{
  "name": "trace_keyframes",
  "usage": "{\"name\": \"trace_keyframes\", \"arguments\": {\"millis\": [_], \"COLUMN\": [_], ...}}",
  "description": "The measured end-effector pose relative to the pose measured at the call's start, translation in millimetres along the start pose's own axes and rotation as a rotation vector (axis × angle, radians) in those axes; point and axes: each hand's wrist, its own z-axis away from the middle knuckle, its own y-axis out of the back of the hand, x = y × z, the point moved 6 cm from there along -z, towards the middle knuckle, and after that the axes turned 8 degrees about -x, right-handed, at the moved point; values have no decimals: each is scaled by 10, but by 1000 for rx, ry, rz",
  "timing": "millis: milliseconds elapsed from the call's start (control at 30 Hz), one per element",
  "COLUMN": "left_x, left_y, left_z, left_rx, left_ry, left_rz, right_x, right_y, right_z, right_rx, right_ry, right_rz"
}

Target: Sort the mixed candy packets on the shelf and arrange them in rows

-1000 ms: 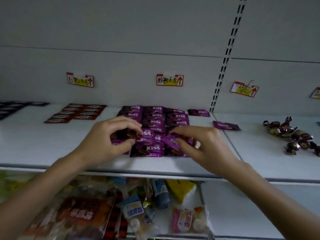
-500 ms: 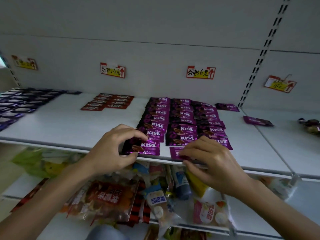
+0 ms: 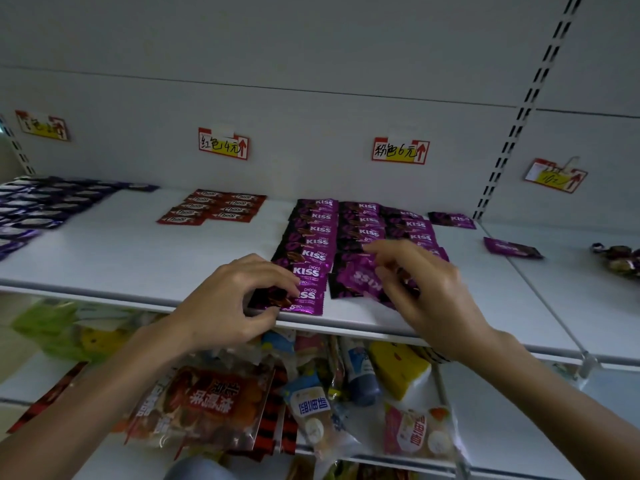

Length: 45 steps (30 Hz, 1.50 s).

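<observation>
1. Head view, left hand (image 3: 239, 299): its fingers are curled and it pinches the front packet (image 3: 301, 301), thumb at the near edge and index fingertip on top. This packet lies flat at the front lip of the shelf (image 3: 138, 258), long axis running left to right, with the "KISS" print upright at the end away from the hand.
2. Right hand (image 3: 429, 292): just to the right of the left hand, fingers bent, it grips the flipped packet (image 3: 358, 278) by its right end. That packet's long axis also runs roughly left to right, slightly tilted, but its print reads upside down, and it sits over the front of the middle column.
3. Beyond both hands, the purple packets (image 3: 360, 223) lie in three columns running towards the back wall, each overlapping the next, all crosswise with the print upright.
4. Right of the right hand, two stray purple packets (image 3: 452, 220) lie apart from the columns, and wrapped sweets (image 3: 620, 258) sit further right.
5. Beyond and left of the left hand, the red packets (image 3: 214, 209) form two short columns; dark blue packets (image 3: 45, 202) lie further left.
6. Price tags (image 3: 400, 150) hang on the back wall above the columns.
7. Below the wrists, snack bags (image 3: 214, 403) are heaped on the lower shelf (image 3: 502, 427).
</observation>
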Motion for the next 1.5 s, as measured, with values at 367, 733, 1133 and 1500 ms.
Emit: {"name": "trace_keyframes", "arguments": {"millis": [367, 733, 1133, 1500], "left_x": [48, 195, 254, 307], "left_y": [-27, -176, -178, -219], "left_z": [-40, -126, -170, -231], "left_rx": [20, 8, 42, 38], "left_ry": [-36, -80, -85, -122], "left_rz": [-39, -139, -127, -138], "right_x": [210, -54, -76, 15], "right_y": [14, -85, -147, -144], "right_z": [144, 309, 361, 341], "right_rx": [43, 14, -57, -110], "right_ry": [-270, 11, -3, -89], "right_rz": [-192, 275, 310, 191]}}
